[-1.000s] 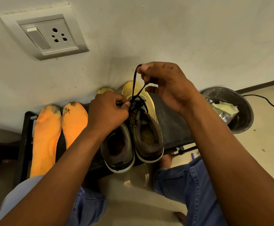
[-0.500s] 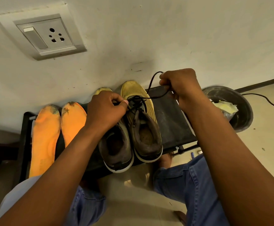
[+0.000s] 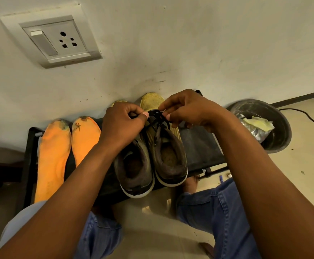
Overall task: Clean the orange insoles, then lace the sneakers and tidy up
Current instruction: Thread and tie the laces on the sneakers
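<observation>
Two yellow-and-brown sneakers stand side by side on a low black stand [image 3: 199, 146], toes to the wall: the left sneaker [image 3: 133, 171] and the right sneaker [image 3: 169, 157]. A black lace [image 3: 158, 118] runs across the right sneaker's eyelets. My left hand [image 3: 123, 126] pinches the lace at its left side with thumb and fingers. My right hand [image 3: 188, 109] pinches the lace on its right side, close above the shoe. Two orange insoles [image 3: 52, 156] [image 3: 85, 139] with dirty toe ends lie on the stand to the left.
A black bin [image 3: 281, 128] holding crumpled wrappers stands on the floor at the right, with a black cable [image 3: 307, 116] behind it. A wall socket [image 3: 55, 39] is on the white wall above. My knees in blue jeans [image 3: 216, 212] are below the stand.
My right hand came down and left from its raised, pulled-out position, bringing the lace end back to the right sneaker's eyelets. My left hand stayed pinching at the lace.
</observation>
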